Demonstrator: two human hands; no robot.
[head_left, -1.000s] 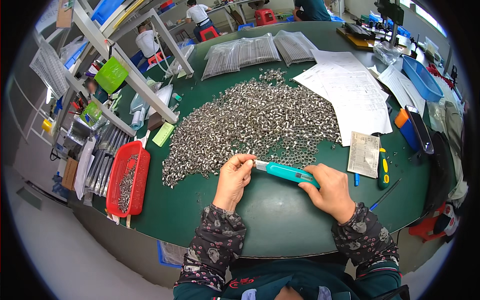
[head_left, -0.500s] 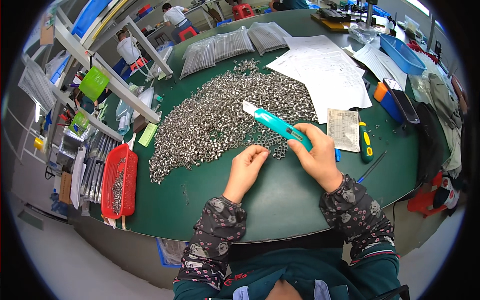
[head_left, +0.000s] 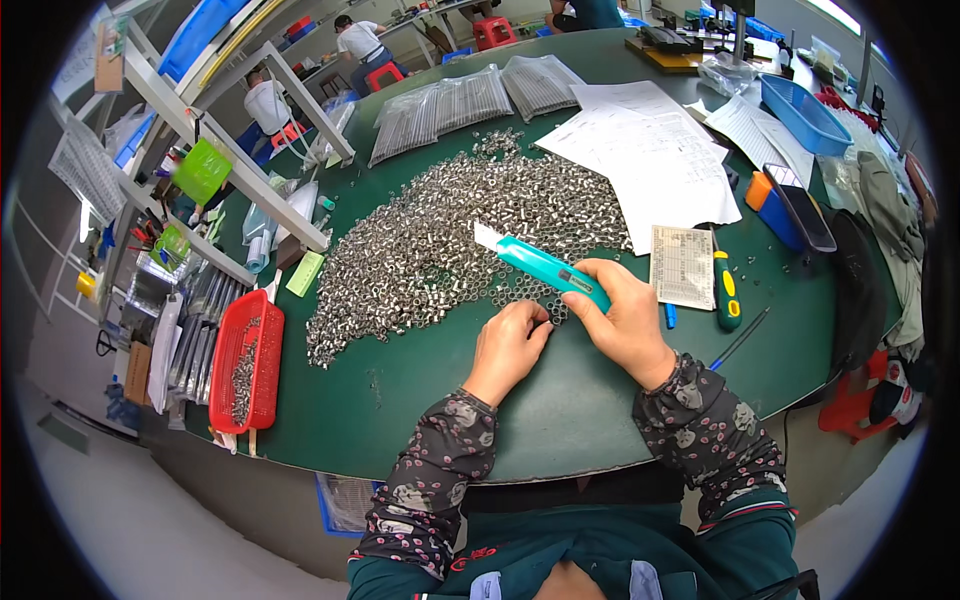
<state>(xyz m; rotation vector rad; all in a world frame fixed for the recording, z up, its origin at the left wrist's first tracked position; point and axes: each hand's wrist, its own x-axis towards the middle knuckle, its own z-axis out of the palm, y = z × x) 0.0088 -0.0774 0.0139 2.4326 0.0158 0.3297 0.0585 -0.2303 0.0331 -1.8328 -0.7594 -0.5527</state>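
Now holding teal cutter (head_left: 545, 269) in right fingers (head_left: 604, 272) alone; with left fingers (head_left: 526, 312) off blade (head_left: 487, 237), pinched narrow, cannot tell if loaded.

I read the utility knife (head_left: 552, 274) as turquoise plastic with a smooth, glossy shell, its blade (head_left: 487, 237) pale and shiny like metal. The heaped rings (head_left: 480, 215) look like bright, polished metal to me. Beneath them I see the worktop (head_left: 560, 420) in smooth green, with a soft sheen toward the near side. At left, the basket (head_left: 264, 385) seems moulded red plastic with a perforated wall. The cloth sleeves (head_left: 440, 450) look thin and wrinkled. On the far side I see clear plastic bags (head_left: 470, 105), crinkled and glossy; to the right, matt paper sheets (head_left: 672, 170) and a screwdriver handle (head_left: 726, 290) of smooth plastic.
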